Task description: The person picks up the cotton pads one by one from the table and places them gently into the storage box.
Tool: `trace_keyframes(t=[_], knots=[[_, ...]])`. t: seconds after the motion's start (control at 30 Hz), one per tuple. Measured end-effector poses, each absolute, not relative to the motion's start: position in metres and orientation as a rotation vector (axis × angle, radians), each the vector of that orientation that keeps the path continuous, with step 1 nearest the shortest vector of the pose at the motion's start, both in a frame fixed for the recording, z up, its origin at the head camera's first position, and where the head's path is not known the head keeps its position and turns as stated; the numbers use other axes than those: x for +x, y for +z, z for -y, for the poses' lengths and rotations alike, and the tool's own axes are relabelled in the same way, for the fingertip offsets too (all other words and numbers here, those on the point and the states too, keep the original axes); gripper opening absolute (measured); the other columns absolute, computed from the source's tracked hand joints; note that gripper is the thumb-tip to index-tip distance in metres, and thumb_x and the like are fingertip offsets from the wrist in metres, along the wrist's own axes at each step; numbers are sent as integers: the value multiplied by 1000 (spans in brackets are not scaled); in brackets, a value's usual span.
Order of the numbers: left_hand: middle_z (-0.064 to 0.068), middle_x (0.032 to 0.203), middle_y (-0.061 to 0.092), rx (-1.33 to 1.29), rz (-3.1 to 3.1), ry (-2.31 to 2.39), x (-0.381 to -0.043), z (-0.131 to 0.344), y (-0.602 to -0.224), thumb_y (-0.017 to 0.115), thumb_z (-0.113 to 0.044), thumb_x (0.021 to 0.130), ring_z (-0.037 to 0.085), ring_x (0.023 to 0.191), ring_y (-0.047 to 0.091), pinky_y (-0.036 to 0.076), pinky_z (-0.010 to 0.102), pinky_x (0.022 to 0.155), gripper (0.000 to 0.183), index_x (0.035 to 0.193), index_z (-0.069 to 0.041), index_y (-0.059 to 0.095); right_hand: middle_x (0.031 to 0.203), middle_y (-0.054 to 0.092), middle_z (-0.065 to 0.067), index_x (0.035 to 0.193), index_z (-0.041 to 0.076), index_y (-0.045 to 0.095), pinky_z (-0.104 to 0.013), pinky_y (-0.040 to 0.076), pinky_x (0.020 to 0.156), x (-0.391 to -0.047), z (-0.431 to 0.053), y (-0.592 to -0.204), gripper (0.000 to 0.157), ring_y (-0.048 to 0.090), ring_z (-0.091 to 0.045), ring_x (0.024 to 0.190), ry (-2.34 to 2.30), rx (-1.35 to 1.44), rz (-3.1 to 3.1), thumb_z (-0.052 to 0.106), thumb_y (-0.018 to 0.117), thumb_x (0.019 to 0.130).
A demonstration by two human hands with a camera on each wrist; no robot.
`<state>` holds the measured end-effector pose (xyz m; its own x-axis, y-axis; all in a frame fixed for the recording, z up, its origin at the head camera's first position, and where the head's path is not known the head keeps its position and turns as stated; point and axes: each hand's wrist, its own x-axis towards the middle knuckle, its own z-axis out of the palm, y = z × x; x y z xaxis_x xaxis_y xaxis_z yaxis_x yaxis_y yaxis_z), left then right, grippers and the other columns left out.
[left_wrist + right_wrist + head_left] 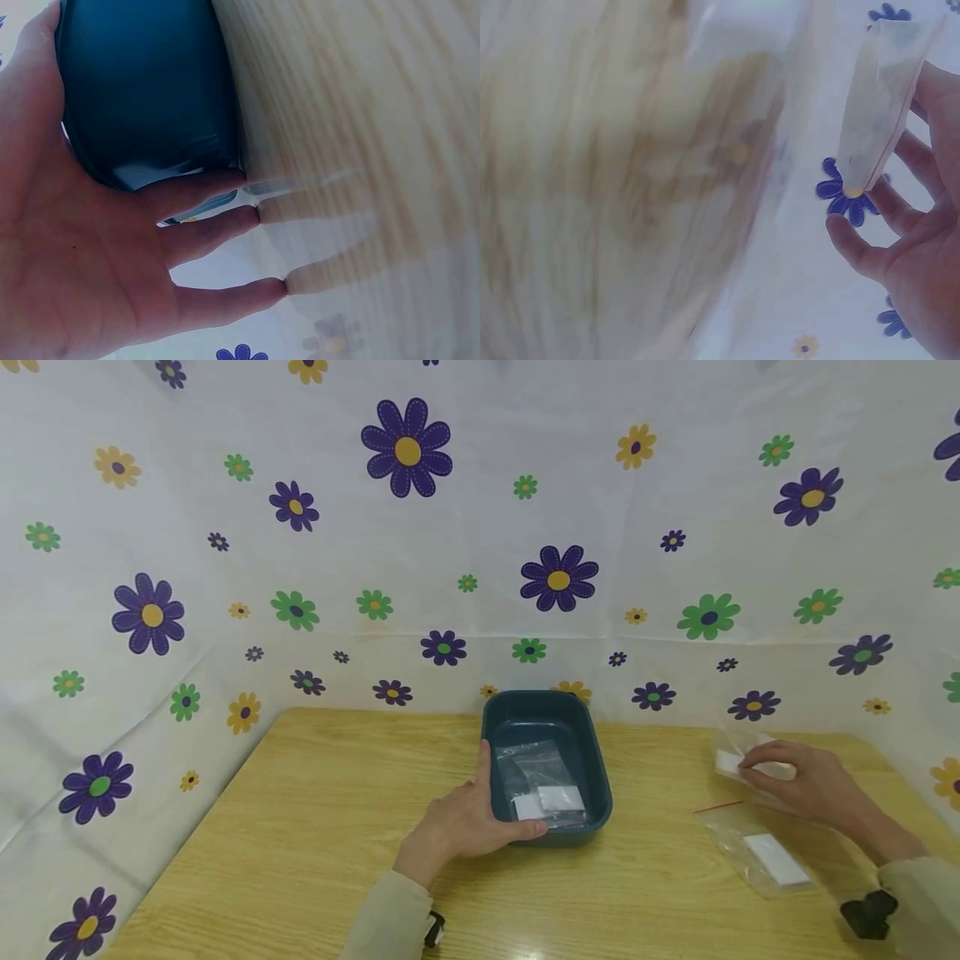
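My left hand (465,818) rests against the left side and near corner of a dark teal plastic bin (603,768), its thumb along the near rim. In the left wrist view, its straight fingers (225,300) reach down to the tabletop beside the bin. Inside the bin lie clear zip bags (536,764) with white flat pieces in them. At the right, my right hand (813,781) pinches another clear zip bag (877,105) that has a white piece (727,762) inside. Nearer me, a red-edged zip bag (731,839) with a white piece lies on the table.
The wood-grain table (300,860) has a glossy, reflective top. A white cloth (465,510) printed with flowers hangs behind it and along both sides. Black wrist straps (870,914) show at the sleeves.
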<state>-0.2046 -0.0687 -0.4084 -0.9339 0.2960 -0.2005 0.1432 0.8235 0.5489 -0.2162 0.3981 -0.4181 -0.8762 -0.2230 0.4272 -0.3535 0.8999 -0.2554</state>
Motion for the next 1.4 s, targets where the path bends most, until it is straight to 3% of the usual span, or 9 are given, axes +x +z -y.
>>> trace_keyframes(t=[0.03, 0.13, 0.2, 0.37, 0.7, 1.0, 1.1, 1.23, 1.4], knots=[[25, 150, 53, 335, -2729, 789, -205, 69, -408, 68, -82, 75, 37, 120, 65, 53, 54, 96, 136, 165, -20, -14, 102, 78, -12, 87, 25, 78, -25, 49, 80, -216, -396, -417, 13, 69, -27, 103, 471, 429, 2668, 16, 85, 82], [25, 150, 54, 336, -2728, 790, -204, 69, -409, 68, -82, 75, 37, 120, 65, 54, 54, 95, 136, 165, -19, -14, 99, 78, -7, 88, 26, 78, -15, 46, 74, -214, -387, -413, 17, 61, 6, 95, 464, 444, 2646, 14, 86, 80], [25, 149, 54, 336, -2727, 792, -204, 68, -409, 68, -82, 75, 36, 119, 66, 54, 54, 95, 136, 165, -19, -14, 99, 77, -6, 89, 25, 79, -12, 46, 73, -212, -381, -410, 19, 54, 14, 93, 468, 463, 2632, 11, 87, 78], [25, 149, 55, 336, -2727, 793, -205, 68, -410, 68, -82, 75, 37, 120, 66, 53, 54, 95, 136, 164, -19, -14, 99, 78, -7, 88, 23, 80, -4, 42, 76, -212, -365, -403, 24, 66, -3, 92, 455, 526, 2561, 6, 88, 74], [24, 149, 55, 325, -2725, 790, -203, 69, -410, 68, -83, 74, 36, 119, 66, 53, 55, 97, 137, 165, -20, -14, 96, 79, -2, 88, 22, 80, 0, 40, 85, -212, -329, -394, 32, 72, -23, 88, 465, 707, 2413, 0, 89, 67], [25, 147, 56, 329, -2728, 780, -203, 68, -410, 67, -84, 74, 36, 116, 67, 54, 53, 94, 137, 165, -19, -14, 98, 78, -1, 90, 19, 79, -1, 40, 86, -211, -295, -383, 29, 72, -24, 90, 549, 777, 2410, -2, 86, 72], [25, 147, 56, 327, -2730, 778, -203, 67, -410, 67, -84, 74, 36, 116, 67, 54, 53, 94, 137, 165, -19, -14, 99, 78, -2, 91, 18, 80, -8, 48, 84, -211, -284, -380, 26, 72, -25, 91, 533, 775, 2418, 0, 86, 73], [25, 147, 57, 331, -2729, 776, -204, 67, -410, 67, -84, 74, 35, 116, 67, 54, 53, 94, 137, 164, -20, -14, 101, 78, 0, 93, 20, 80, -32, 58, 80, -210, -271, -377, 24, 71, -25, 94, 511, 748, 2458, 6, 87, 76], [24, 145, 58, 332, -2731, 775, -205, 68, -408, 67, -83, 75, 35, 118, 67, 52, 55, 96, 137, 164, -19, -14, 102, 77, 0, 95, 20, 80, -46, 58, 80, -211, -256, -372, 22, 72, -25, 97, 541, 766, 2473, 7, 86, 79]])
